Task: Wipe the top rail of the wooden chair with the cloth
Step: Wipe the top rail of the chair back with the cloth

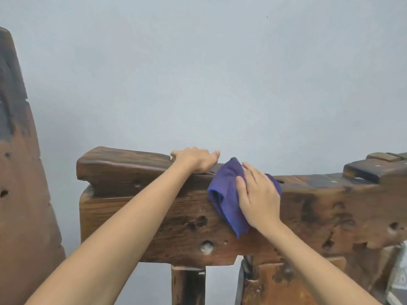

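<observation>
The chair's top rail (123, 170) is a thick, rough slab of dark brown wood with knots and holes, spanning the middle of the view. A blue-purple cloth (224, 194) is draped over the rail's top edge and hangs down its front face. My right hand (256, 194) lies flat on the cloth, fingers together, pressing it against the wood. My left hand (195, 159) grips the rail's top edge just left of the cloth, fingers curled over the back.
A second tall wooden back (19, 172) rises at the left edge. More dark wooden parts (374, 170) sit at the right end of the rail. Chair uprights (187, 285) drop below. A plain grey wall (198, 73) stands close behind.
</observation>
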Demonstrator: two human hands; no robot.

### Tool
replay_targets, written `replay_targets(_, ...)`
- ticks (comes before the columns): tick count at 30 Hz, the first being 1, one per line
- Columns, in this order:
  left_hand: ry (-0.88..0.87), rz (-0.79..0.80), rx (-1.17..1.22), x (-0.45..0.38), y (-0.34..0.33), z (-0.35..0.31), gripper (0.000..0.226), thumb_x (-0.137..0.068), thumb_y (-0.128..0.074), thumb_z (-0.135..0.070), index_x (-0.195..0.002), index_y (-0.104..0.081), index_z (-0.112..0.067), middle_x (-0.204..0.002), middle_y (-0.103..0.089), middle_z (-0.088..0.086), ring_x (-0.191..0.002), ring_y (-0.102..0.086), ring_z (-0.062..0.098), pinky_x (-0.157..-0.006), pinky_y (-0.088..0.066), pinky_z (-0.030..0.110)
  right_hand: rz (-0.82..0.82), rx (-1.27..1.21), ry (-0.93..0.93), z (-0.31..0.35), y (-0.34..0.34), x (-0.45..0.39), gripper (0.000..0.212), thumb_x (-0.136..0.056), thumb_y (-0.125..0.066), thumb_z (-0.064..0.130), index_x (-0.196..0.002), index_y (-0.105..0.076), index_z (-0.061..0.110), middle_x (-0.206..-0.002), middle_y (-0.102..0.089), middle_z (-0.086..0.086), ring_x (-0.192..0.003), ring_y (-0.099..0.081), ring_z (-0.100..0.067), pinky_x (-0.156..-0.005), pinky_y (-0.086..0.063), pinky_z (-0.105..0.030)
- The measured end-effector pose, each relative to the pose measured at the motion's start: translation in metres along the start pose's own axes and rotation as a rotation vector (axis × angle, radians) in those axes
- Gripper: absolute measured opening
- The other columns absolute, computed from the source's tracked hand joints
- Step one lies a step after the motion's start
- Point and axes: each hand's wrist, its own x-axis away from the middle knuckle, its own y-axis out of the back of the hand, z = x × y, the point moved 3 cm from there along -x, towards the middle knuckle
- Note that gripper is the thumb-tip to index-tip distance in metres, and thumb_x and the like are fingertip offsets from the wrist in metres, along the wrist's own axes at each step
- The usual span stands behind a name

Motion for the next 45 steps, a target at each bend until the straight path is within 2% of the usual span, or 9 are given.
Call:
replay_targets(4, 0.022, -0.022, -0.1, -0.018, -0.004, -0.014, 0.043, -0.085, -0.035, -0.042, -0.114, -0.059, -0.023, -0.123, -0.061, 0.008, -0.109, -0.054, 0.033, -0.096, -0.035, 0.053, 0.096, 0.079, 0.222, -0.032, -0.051, 0.122, 0.056, -0.105, -0.035, 0.051, -0.157, -0.037, 0.033, -0.174, -0.005, 0.003, -0.161, -0.002, -0.021, -0.128, -0.003, -0.038)
replay_targets(10, 0.02, -0.054, -0.05, -0.037, -0.007, -0.009, 0.034, -0.075, -0.042, -0.048, -0.078, -0.063, -0.022, -0.085, -0.062, 0.0, -0.082, -0.057, 0.024, -0.091, -0.044, 0.045, 0.115, 0.202, 0.029, -0.115, -0.084, 0.196, 0.049, -0.109, -0.016, 0.042, -0.139, -0.045, 0.017, -0.173, 0.015, 0.005, -0.16, 0.012, -0.016, -0.127, 0.003, -0.034)
replay_targets(13, 0.016, -0.064, -0.091, -0.04, -0.008, -0.014, 0.037, -0.076, -0.042, -0.052, -0.079, -0.062, -0.022, -0.083, -0.06, -0.001, -0.088, -0.058, 0.028, -0.093, -0.045, 0.046, 0.004, 0.15, -0.078, -0.125, -0.073, 0.178, 0.066, -0.105, -0.035, 0.035, -0.164, -0.011, 0.018, -0.172, 0.021, 0.003, -0.16, 0.013, -0.019, -0.127, 0.003, -0.038)
replay_targets(17, 0.019, -0.057, -0.108, -0.035, -0.011, -0.016, 0.038, -0.077, -0.04, -0.053, -0.083, -0.062, -0.022, -0.083, -0.057, 0.0, -0.092, -0.057, 0.031, -0.094, -0.044, 0.048, -0.16, -0.117, -0.3, -0.134, -0.029, 0.106, 0.064, -0.108, -0.007, 0.057, -0.159, 0.026, 0.036, -0.169, 0.027, 0.015, -0.158, 0.016, -0.01, -0.128, 0.001, -0.042)
replay_targets(23, 0.04, -0.11, -0.137, -0.03, -0.01, -0.019, 0.04, -0.08, -0.04, -0.053, -0.093, -0.061, -0.021, -0.096, -0.059, 0.007, -0.092, -0.055, 0.032, -0.093, -0.044, 0.047, -0.334, -0.169, -0.539, -0.095, 0.002, 0.023, 0.056, -0.108, -0.026, 0.014, -0.163, -0.016, 0.014, -0.171, -0.014, -0.018, -0.158, -0.013, -0.036, -0.126, -0.017, -0.059)
replay_targets(28, 0.034, -0.118, -0.097, -0.027, -0.008, -0.018, 0.037, -0.084, -0.041, -0.053, -0.084, -0.056, -0.019, -0.096, -0.056, 0.006, -0.092, -0.053, 0.03, -0.096, -0.046, 0.048, -0.177, -0.083, 0.203, 0.007, -0.019, 0.027, 0.052, -0.106, -0.043, 0.031, -0.156, -0.045, 0.017, -0.166, -0.037, -0.005, -0.156, -0.03, -0.024, -0.127, -0.022, -0.045)
replay_targets(33, 0.004, -0.111, -0.013, -0.022, -0.006, -0.014, 0.038, -0.083, -0.045, -0.048, -0.069, -0.064, -0.019, -0.082, -0.064, 0.002, -0.084, -0.06, 0.028, -0.087, -0.048, 0.041, -0.074, 0.031, 0.417, -0.039, -0.01, 0.029, 0.051, -0.109, -0.04, 0.034, -0.155, -0.045, 0.013, -0.162, -0.044, -0.007, -0.151, -0.04, -0.022, -0.125, -0.026, -0.042)
replay_targets(40, 0.012, -0.111, -0.017, -0.027, -0.008, -0.014, 0.035, -0.083, -0.048, -0.044, -0.067, -0.065, -0.018, -0.081, -0.066, 0.003, -0.079, -0.061, 0.024, -0.089, -0.047, 0.041, -0.061, 0.127, 0.169, -0.196, 0.043, 0.016, 0.054, -0.111, -0.026, 0.035, -0.145, -0.056, 0.006, -0.153, -0.053, -0.015, -0.147, -0.043, -0.033, -0.119, -0.035, -0.054)
replay_targets(45, 0.024, -0.088, -0.03, -0.035, -0.009, -0.014, 0.036, -0.078, -0.047, -0.049, -0.071, -0.068, -0.021, -0.085, -0.068, 0.001, -0.084, -0.062, 0.023, -0.091, -0.048, 0.042, -0.179, 0.121, -0.122, -0.27, 0.087, -0.014, 0.037, -0.105, -0.051, 0.01, -0.14, -0.058, 0.002, -0.153, -0.044, -0.027, -0.148, -0.035, -0.046, -0.114, -0.037, -0.062)
